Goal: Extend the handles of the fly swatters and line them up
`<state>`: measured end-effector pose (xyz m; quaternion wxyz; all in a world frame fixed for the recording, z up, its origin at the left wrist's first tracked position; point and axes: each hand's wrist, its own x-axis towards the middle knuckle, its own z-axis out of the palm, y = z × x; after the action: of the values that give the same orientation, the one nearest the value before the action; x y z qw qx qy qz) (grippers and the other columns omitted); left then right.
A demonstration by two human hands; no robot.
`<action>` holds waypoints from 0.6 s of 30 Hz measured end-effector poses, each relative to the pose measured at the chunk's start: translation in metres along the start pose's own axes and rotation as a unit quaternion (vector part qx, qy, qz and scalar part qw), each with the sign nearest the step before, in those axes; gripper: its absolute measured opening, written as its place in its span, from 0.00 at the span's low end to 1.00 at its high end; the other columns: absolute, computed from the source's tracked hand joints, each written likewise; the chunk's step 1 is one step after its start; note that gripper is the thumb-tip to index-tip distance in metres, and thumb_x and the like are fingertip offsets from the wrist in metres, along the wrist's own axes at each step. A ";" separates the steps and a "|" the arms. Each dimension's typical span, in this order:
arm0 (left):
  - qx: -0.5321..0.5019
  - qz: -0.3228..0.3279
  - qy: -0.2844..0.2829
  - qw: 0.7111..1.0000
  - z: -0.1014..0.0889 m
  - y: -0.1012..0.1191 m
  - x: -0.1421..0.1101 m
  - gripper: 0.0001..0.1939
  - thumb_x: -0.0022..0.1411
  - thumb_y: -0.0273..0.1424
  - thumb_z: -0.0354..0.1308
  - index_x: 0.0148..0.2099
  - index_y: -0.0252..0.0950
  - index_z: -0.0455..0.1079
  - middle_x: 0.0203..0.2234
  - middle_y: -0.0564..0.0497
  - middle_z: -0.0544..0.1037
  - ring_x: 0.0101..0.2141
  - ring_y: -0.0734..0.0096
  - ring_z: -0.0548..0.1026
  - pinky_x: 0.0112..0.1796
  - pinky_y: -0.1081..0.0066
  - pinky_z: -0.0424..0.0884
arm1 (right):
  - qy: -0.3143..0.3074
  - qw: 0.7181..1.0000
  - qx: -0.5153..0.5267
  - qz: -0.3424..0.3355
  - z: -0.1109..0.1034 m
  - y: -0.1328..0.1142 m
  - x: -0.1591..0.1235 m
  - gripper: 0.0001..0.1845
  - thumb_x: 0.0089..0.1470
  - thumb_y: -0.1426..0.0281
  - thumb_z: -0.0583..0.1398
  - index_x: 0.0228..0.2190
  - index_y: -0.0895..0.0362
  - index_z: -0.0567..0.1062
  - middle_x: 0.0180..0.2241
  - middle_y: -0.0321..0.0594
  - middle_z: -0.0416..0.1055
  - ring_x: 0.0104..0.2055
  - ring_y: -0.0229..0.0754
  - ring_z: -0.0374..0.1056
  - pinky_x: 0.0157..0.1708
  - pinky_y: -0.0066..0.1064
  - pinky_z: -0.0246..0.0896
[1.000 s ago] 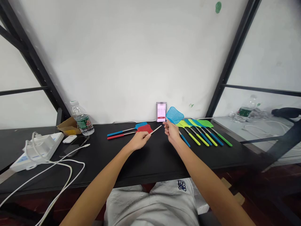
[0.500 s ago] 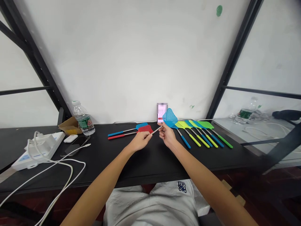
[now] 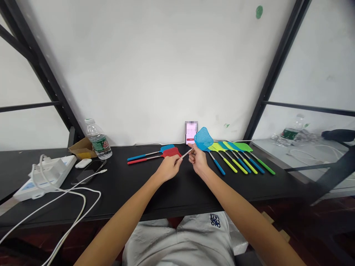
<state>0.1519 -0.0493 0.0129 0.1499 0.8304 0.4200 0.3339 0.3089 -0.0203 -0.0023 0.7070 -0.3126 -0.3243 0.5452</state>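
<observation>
While the left hand (image 3: pixel 169 167) grips the blue fly swatter (image 3: pixel 203 137) from below, the right hand (image 3: pixel 198 159) pinches its shaft, the head rising just beyond those fingers near the table's (image 3: pixel 177 194) back edge! A red swatter (image 3: pixel 172 152) lies just behind the left hand, other swatters (image 3: pixel 230 146) towards the right end.

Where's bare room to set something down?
The black tabletop is bare between the white charging cable and the left forearm, and between that and the right forearm. Crowded: left end, around the white power strip, and right of the right hand, with overlapping green, yellow and blue flyswatters.
</observation>
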 end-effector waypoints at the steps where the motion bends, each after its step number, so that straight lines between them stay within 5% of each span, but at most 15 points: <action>1: 0.000 -0.001 0.003 1.000 0.001 0.000 0.000 0.16 0.67 0.37 0.45 0.27 0.36 0.60 0.18 0.56 0.64 0.21 0.76 0.61 0.25 0.73 0.52 | 0.005 1.000 -0.005 -0.008 0.001 0.000 -0.001 0.24 0.46 0.52 0.64 0.36 0.58 0.78 0.20 0.31 0.61 0.14 0.27 0.48 0.14 0.25 0.36; 10: 0.006 0.008 0.011 1.000 0.004 -0.001 0.002 0.16 0.67 0.36 0.45 0.27 0.36 0.59 0.18 0.55 0.64 0.20 0.76 0.61 0.25 0.73 0.52 | 0.001 0.999 -0.031 -0.013 0.007 0.005 -0.007 0.24 0.44 0.53 0.65 0.36 0.60 0.78 0.18 0.31 0.62 0.14 0.27 0.46 0.14 0.25 0.34; 14: 0.005 -0.003 0.023 1.000 -0.003 -0.001 0.003 0.17 0.67 0.37 0.44 0.27 0.36 0.59 0.18 0.55 0.64 0.21 0.75 0.62 0.25 0.73 0.52 | -0.053 0.998 -0.027 0.035 0.007 0.002 -0.006 0.26 0.48 0.50 0.61 0.38 0.59 0.76 0.18 0.31 0.63 0.13 0.28 0.48 0.13 0.25 0.36; 18: -0.015 -0.022 0.019 0.999 -0.013 -0.001 0.003 0.18 0.67 0.38 0.43 0.27 0.36 0.61 0.19 0.55 0.66 0.22 0.75 0.63 0.26 0.73 0.54 | -0.026 0.998 0.012 0.052 0.002 -0.013 0.001 0.26 0.50 0.45 0.57 0.32 0.57 0.72 0.18 0.31 0.63 0.13 0.28 0.48 0.12 0.25 0.37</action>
<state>0.1438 -0.0461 0.0228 0.1622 0.8123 0.4355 0.3524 0.3148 -0.0216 0.0099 0.6731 -0.3061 -0.3187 0.5930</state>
